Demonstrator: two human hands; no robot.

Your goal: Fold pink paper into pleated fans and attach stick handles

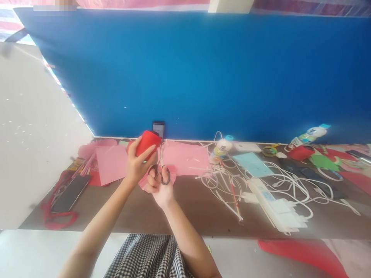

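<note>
My left hand (138, 162) is wrapped round a red roll (148, 143), perhaps ribbon, with a dark end at its top, held above the table. Close beside it, my right hand (160, 189) has its fingers through the dark handles of a pair of scissors (161, 158). The blades point up and away from me, just right of the red roll. Whether they touch it I cannot tell. Below and behind both hands lie pink paper sheets (185, 156). A phone (158, 128) leans against the blue panel behind the roll.
On the brown table (185, 212), a power strip (266, 200) and tangled white cables (295, 183) lie to the right. Two bottles (222, 148) stand or lean near the blue panel (203, 77). A dark phone (72, 193) and red ribbon (59, 224) lie at left.
</note>
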